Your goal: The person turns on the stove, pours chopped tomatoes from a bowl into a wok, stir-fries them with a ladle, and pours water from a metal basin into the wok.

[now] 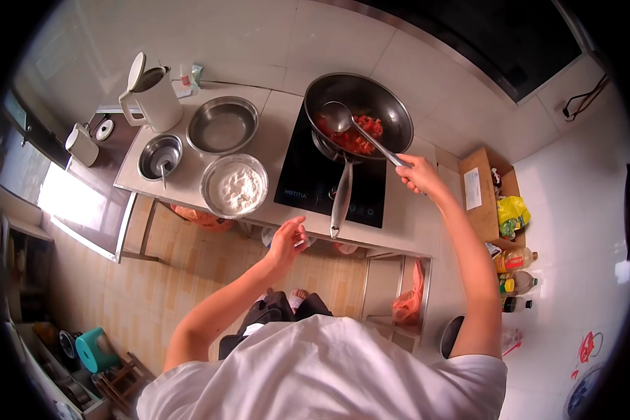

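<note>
My right hand [420, 175] is closed round the handle of a metal ladle [379, 145], whose bowl rests over chopped red food [360, 136] in a dark wok [392, 112]. The wok sits on a black induction cooktop [308, 183], its handle [341, 203] pointing toward me. My left hand [288, 241] hangs in front of the counter edge, fingers loosely curled and apart, holding nothing. Nearest to it stands a metal bowl [205, 183] of white powder, with an empty metal basin [222, 126] behind and a small pot [159, 155] holding a utensil at the left.
A white kettle [157, 105] with its lid up stands at the back left. On the right are a cardboard box [477, 192], a yellow bag [513, 212] and several bottles [516, 260]. Below the counter hangs a red plastic bag [407, 306]. A teal stool [96, 350] is on the floor.
</note>
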Demonstrator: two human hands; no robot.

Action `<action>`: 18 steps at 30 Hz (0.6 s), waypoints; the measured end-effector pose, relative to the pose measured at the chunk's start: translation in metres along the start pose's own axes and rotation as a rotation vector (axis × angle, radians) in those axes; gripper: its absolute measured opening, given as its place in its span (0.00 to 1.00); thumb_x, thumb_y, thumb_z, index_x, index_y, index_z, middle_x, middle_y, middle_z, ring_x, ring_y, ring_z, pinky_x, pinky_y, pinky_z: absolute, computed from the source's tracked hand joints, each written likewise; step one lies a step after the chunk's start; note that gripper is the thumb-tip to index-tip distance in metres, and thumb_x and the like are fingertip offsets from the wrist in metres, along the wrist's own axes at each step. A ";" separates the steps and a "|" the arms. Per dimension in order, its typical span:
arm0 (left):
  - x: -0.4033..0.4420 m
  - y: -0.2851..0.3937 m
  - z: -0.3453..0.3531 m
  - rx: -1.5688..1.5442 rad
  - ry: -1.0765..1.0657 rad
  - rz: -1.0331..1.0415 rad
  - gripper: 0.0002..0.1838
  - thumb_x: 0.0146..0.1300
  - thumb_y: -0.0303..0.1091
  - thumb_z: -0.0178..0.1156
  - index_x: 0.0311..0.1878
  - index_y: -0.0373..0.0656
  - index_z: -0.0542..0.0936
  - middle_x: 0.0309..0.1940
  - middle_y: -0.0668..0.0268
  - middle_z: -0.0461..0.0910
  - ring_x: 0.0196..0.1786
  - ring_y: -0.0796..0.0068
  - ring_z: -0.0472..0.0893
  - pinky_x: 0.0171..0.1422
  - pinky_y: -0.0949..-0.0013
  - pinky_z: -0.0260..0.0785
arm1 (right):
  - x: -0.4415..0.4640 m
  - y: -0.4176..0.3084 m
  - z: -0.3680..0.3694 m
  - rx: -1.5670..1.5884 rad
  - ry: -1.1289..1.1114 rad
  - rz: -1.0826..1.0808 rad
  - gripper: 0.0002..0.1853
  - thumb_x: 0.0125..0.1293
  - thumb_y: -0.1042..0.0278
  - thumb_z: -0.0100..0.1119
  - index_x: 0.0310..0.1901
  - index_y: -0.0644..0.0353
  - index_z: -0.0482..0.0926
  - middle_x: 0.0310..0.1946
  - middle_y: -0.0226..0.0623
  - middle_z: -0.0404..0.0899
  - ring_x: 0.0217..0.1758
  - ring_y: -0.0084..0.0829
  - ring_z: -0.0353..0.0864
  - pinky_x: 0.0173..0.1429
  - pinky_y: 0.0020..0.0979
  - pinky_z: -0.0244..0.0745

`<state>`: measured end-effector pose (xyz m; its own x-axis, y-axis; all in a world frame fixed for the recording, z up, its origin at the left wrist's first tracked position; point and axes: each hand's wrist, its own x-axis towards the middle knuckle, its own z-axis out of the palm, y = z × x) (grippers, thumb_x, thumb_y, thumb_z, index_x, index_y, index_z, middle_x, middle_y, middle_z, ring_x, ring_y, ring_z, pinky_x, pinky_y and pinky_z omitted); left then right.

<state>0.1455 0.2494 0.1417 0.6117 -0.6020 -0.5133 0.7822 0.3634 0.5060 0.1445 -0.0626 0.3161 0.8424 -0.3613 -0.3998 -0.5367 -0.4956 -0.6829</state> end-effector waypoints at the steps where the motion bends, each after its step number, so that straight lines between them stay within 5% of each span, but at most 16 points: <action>1: 0.000 -0.005 -0.018 0.053 0.027 0.010 0.15 0.61 0.41 0.57 0.50 0.49 0.71 0.30 0.76 0.71 0.32 0.83 0.69 0.40 0.73 0.62 | -0.001 0.005 -0.006 -0.104 0.079 -0.026 0.24 0.58 0.69 0.54 0.59 0.57 0.69 0.21 0.30 0.73 0.18 0.19 0.70 0.22 0.24 0.66; 3: -0.008 -0.007 -0.039 0.121 0.037 0.051 0.14 0.58 0.36 0.61 0.46 0.48 0.71 0.24 0.79 0.67 0.25 0.88 0.63 0.33 0.76 0.59 | -0.003 0.015 -0.018 -0.314 0.240 -0.078 0.24 0.57 0.68 0.55 0.58 0.58 0.70 0.23 0.34 0.77 0.21 0.23 0.74 0.27 0.26 0.71; 6: -0.019 -0.005 -0.055 0.261 -0.012 0.063 0.17 0.59 0.32 0.60 0.51 0.49 0.71 0.39 0.73 0.74 0.36 0.83 0.73 0.45 0.75 0.62 | 0.025 0.061 -0.044 -0.844 0.629 -0.408 0.25 0.56 0.67 0.55 0.58 0.59 0.70 0.26 0.38 0.79 0.24 0.27 0.78 0.34 0.29 0.74; 9: -0.041 0.007 -0.034 0.325 0.016 0.044 0.21 0.58 0.27 0.59 0.56 0.49 0.69 0.53 0.68 0.72 0.48 0.76 0.75 0.55 0.74 0.59 | 0.031 0.070 -0.037 -0.904 0.668 -0.408 0.25 0.56 0.68 0.55 0.57 0.59 0.70 0.23 0.36 0.77 0.23 0.26 0.76 0.32 0.28 0.73; 12: -0.037 0.006 -0.040 0.344 -0.054 0.086 0.25 0.57 0.23 0.58 0.59 0.49 0.68 0.59 0.65 0.68 0.54 0.72 0.74 0.61 0.70 0.57 | -0.015 0.022 -0.010 -0.190 0.280 0.063 0.24 0.56 0.68 0.55 0.57 0.59 0.71 0.20 0.36 0.76 0.22 0.25 0.75 0.31 0.28 0.72; 18: -0.032 -0.013 -0.076 0.339 -0.108 0.183 0.26 0.54 0.20 0.59 0.58 0.47 0.69 0.50 0.64 0.74 0.44 0.74 0.78 0.51 0.70 0.67 | -0.029 0.014 0.009 -0.268 0.214 -0.139 0.23 0.56 0.67 0.57 0.56 0.56 0.72 0.21 0.39 0.76 0.24 0.31 0.77 0.35 0.32 0.72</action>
<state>0.1251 0.3182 0.0988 0.7074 -0.6270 -0.3264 0.5668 0.2272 0.7919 0.1133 -0.0518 0.3122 0.8939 -0.4193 -0.1582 -0.4358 -0.7305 -0.5259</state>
